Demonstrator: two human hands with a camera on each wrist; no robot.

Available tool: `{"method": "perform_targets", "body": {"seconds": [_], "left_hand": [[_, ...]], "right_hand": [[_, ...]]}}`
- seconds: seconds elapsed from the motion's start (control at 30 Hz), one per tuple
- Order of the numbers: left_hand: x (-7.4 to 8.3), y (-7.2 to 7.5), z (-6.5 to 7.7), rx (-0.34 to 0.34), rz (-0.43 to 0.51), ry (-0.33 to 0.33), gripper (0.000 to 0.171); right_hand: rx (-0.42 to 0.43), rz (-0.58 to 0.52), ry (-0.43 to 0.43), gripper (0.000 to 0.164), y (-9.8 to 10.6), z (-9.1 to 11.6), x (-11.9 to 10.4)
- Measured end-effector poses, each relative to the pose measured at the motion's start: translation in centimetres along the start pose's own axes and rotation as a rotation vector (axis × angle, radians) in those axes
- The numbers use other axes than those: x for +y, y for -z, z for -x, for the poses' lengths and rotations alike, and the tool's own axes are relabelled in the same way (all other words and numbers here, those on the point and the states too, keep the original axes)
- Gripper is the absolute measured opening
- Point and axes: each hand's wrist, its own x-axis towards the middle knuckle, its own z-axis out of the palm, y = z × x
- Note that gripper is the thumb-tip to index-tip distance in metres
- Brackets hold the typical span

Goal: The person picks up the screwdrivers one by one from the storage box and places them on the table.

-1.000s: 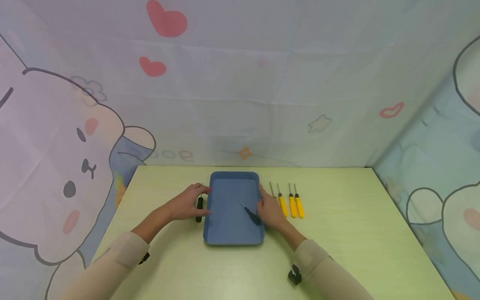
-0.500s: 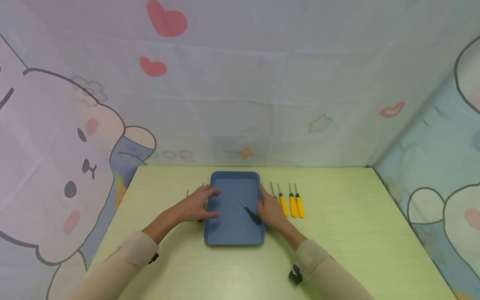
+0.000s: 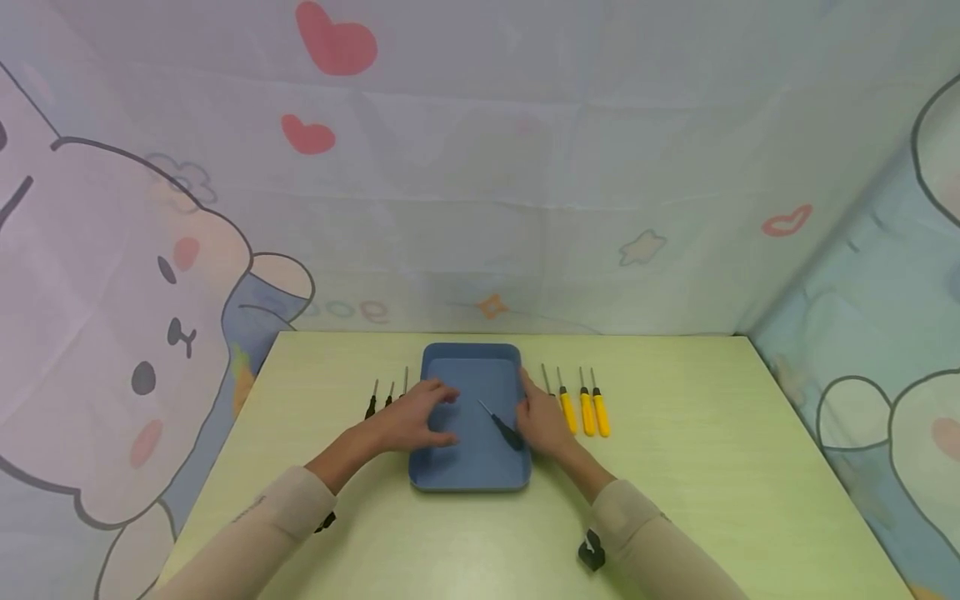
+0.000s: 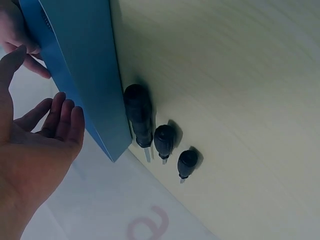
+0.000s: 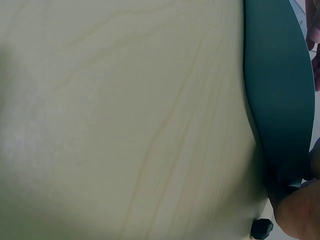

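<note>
A blue tray [image 3: 468,479] lies on the table, and a small dark-handled screwdriver [image 3: 506,432] rests slantwise inside it. My right hand [image 3: 543,421] grips the tray's right wall, its thumb over the inside close to that screwdriver's handle. Over the tray's left side hovers my left hand [image 3: 412,419], thumb and fingers spread apart with nothing between them. Three black screwdrivers stand out beside the tray's left wall in the left wrist view: a longer one [image 4: 138,114], a stubby one [image 4: 164,140] and another stubby one [image 4: 187,163]. My left hand partly hides them in the head view.
Right of the tray lie several screwdrivers with yellow handles, among them one at the right end [image 3: 602,414]; my right hand covers part of this row. A printed cloth [image 3: 480,208] hangs behind the pale table [image 3: 712,467] and at both sides.
My left hand has moved right, from the tray's left edge to over its inside, uncovering more of the black screwdrivers. The right hand and tray have stayed in place.
</note>
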Motion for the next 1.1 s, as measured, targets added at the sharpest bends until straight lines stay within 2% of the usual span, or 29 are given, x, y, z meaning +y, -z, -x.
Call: {"method": "perform_targets", "body": {"seconds": [0.33, 0.93, 1.1], "left_hand": [[0.6, -1.0, -0.3, 0.005, 0.008, 0.003, 0.072], [1.6, -3.3, -2.0, 0.053, -0.088, -0.016, 0.073], [1.9, -4.0, -2.4, 0.062, -0.102, 0.009, 0.072]], "right_hand": [[0.013, 0.005, 0.012, 0.060, 0.2, 0.2, -0.2], [0.025, 0.037, -0.007, 0.059, -0.1, -0.1, 0.1], [0.013, 0.015, -0.021, 0.059, -0.2, -0.2, 0.3]]}}
